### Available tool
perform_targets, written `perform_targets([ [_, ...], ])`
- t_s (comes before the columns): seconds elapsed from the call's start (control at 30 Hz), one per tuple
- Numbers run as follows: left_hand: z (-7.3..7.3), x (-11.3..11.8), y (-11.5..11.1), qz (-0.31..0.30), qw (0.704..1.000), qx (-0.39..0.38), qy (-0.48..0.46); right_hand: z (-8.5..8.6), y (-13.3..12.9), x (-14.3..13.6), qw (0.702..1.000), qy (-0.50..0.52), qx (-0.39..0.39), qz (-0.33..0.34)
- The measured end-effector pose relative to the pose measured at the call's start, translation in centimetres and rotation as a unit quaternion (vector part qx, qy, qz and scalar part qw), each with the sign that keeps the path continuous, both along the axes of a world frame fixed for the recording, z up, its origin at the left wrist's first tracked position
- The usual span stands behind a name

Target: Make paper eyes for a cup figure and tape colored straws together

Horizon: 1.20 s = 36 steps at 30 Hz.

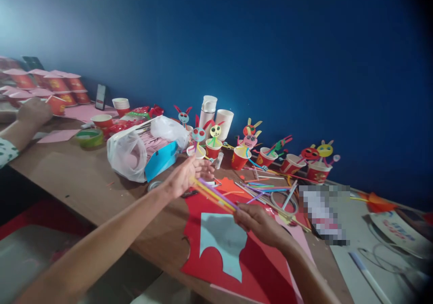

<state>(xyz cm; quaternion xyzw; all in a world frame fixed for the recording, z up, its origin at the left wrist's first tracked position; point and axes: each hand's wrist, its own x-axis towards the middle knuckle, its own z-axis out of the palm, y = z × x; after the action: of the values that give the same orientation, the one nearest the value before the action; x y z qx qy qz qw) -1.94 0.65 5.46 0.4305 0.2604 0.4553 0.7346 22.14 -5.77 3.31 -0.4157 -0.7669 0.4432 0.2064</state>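
My right hand [259, 223] is closed around the near ends of a few thin straws [218, 195], purple and yellow, which are a little blurred. Their far ends reach my left hand [187, 177], whose fingers are spread and curved; whether it touches them is hard to see. Beneath the straws lies a red sheet [270, 268] with a cut light-blue piece of paper [225, 236] on it. More loose straws [264, 187] in several colours lie scattered beyond my right hand.
Decorated paper cups [240, 157] with paper faces line the blue wall. A plastic bag [126, 155] of pink paper, a green tape roll [88, 138] and a stack of white cups [224, 124] stand leftward and behind. At far left, another person's hand [34, 114] is near red cups.
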Motion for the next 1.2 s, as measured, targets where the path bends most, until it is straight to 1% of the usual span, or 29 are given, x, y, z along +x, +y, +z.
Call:
perform_targets([
  [0.03,0.5,-0.6,0.0,-0.055,0.997,-0.021,0.050,0.6,-0.4,0.0,0.999,-0.030,-0.008,0.037],
  [0.07,1.0,-0.9,-0.1,-0.111,0.988,-0.031,0.104,1.1,-0.8,-0.1,0.995,-0.060,-0.007,0.076],
  [0.1,1.4,-0.8,-0.4,-0.161,0.974,-0.023,0.158,1.5,-1.2,-0.3,0.991,-0.084,0.005,0.104],
  [0.17,1.9,0.0,-1.4,-0.255,0.935,0.010,0.245,2.0,-1.7,-0.9,0.982,-0.118,0.034,0.145],
  [0.2,1.9,0.7,-2.0,-0.303,0.911,0.025,0.277,2.2,-1.8,-1.2,0.978,-0.128,0.049,0.155],
  [0.23,1.9,1.3,-2.6,-0.338,0.891,0.036,0.300,2.2,-1.9,-1.4,0.975,-0.136,0.063,0.163],
  [0.3,1.8,2.3,-3.7,-0.400,0.855,0.044,0.327,2.3,-1.9,-1.8,0.969,-0.153,0.090,0.172],
  [0.33,1.7,2.6,-4.3,-0.422,0.842,0.046,0.332,2.3,-1.8,-1.9,0.965,-0.163,0.104,0.176],
  [0.4,1.6,2.8,-5.1,-0.450,0.828,0.045,0.331,2.2,-1.7,-2.1,0.958,-0.177,0.130,0.184],
  [0.43,1.5,2.7,-5.5,-0.452,0.830,0.043,0.325,2.2,-1.6,-2.1,0.956,-0.177,0.140,0.187],
  [0.5,1.3,2.6,-6.0,-0.434,0.843,0.035,0.316,2.3,-1.4,-2.2,0.955,-0.169,0.152,0.192],
  [0.57,0.8,2.4,-6.5,-0.394,0.861,0.028,0.320,2.4,-1.2,-2.3,0.958,-0.157,0.146,0.193],
  [0.67,-0.2,2.3,-6.9,-0.323,0.888,0.014,0.328,2.3,-0.9,-2.3,0.972,-0.130,0.095,0.172],
  [0.73,-0.9,2.4,-7.2,-0.273,0.908,-0.014,0.316,1.8,-0.6,-2.1,0.987,-0.094,0.052,0.122],
  [0.8,-1.5,2.4,-7.4,-0.209,0.934,-0.045,0.285,0.9,-0.3,-1.8,0.998,-0.040,0.034,0.036],
  [0.87,-2.0,2.6,-7.7,-0.149,0.957,-0.068,0.238,-0.1,-0.2,-1.5,0.997,0.025,0.049,-0.055],
  [0.9,-2.2,2.7,-7.9,-0.127,0.966,-0.075,0.212,-0.6,-0.3,-1.5,0.993,0.051,0.063,-0.088],
  [0.93,-2.4,2.8,-8.1,-0.111,0.973,-0.078,0.187,-1.1,-0.5,-1.5,0.989,0.069,0.078,-0.107],
  [0.97,-2.6,3.0,-8.3,-0.099,0.978,-0.080,0.164,-1.4,-0.7,-1.6,0.986,0.078,0.091,-0.114],
  [1.03,-3.0,3.4,-8.6,-0.078,0.986,-0.082,0.123,-1.8,-1.4,-1.9,0.985,0.081,0.112,-0.105],
  [1.1,-3.4,3.9,-9.0,-0.064,0.990,-0.083,0.089,-1.8,-2.1,-2.3,0.986,0.070,0.124,-0.081],
  [1.2,-3.7,4.6,-9.4,-0.046,0.994,-0.085,0.058,-1.5,-2.8,-2.6,0.990,0.060,0.117,-0.049],
])
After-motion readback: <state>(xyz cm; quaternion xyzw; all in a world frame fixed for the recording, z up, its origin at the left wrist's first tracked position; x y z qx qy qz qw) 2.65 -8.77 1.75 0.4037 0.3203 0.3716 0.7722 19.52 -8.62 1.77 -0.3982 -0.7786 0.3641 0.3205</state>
